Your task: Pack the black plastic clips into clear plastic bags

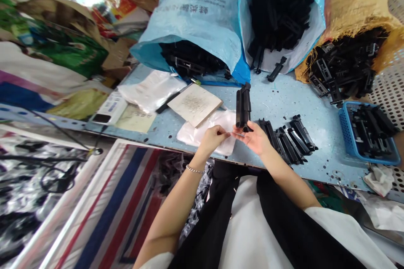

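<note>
My right hand (255, 139) holds a pair of long black plastic parts (243, 107) upright, side by side, gripped at their lower ends. Close beside it, my left hand (213, 138) is closed in a pinch at the edge of a thin clear plastic bag (206, 132), over a small stack of such bags on the bench. The fingertips of both hands nearly meet. To the right of my right hand, several more black plastic parts (292, 141) lie in a slanting row on the blue bench (328, 143).
At the back stand a blue sack (195, 12), a second blue sack (320, 12) and a yellow sack (353, 0), all holding black parts. A blue basket (347, 134) of parts sits right. A square board (195, 103) and white box (109, 107) lie left.
</note>
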`<state>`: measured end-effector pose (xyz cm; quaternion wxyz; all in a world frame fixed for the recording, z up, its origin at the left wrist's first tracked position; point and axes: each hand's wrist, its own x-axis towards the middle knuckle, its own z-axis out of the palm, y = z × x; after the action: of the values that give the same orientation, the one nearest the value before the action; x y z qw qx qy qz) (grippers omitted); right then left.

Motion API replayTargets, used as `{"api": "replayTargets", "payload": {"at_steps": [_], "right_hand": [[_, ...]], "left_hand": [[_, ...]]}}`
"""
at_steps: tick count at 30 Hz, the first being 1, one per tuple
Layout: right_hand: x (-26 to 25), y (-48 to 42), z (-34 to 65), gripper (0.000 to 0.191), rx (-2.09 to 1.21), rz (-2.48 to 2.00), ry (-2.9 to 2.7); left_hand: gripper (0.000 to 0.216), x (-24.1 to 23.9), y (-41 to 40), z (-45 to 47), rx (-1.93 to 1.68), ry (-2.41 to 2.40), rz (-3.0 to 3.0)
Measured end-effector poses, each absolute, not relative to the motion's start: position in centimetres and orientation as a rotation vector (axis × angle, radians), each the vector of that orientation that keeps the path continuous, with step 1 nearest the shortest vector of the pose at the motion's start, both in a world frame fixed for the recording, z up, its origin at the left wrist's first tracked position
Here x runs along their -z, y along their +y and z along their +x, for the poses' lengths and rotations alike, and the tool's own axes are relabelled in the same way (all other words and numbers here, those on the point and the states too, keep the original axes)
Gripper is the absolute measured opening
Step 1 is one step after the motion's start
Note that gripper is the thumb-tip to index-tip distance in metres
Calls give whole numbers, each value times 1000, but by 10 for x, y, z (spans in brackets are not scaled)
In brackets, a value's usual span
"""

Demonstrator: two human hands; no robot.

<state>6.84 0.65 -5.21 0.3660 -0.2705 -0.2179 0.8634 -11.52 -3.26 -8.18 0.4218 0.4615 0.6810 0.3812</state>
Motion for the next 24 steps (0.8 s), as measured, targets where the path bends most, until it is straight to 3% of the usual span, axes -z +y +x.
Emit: {"api": "replayTargets", "payload": {"at_steps": [4,8,13,19,24], "right_hand": [[73,18,48,26,-2191,-801,-407],[84,24,40,22,-2131,-883,-364],[65,9,67,24,-2206,-843,-435],[56,-41,117,50,-2902,-512,-240],[75,-38,92,46,-2915,-699,-171]], "left_hand": [[25,74,-36,-128,-998,1616,1128],[6,54,-50,-145,-1077,1745,1477],[39,42,-59,-149,-724,1964,1977],[55,52,-51,-152,-779,1827,1791],[70,48,-73,-130,-831,1626,1994]]}}
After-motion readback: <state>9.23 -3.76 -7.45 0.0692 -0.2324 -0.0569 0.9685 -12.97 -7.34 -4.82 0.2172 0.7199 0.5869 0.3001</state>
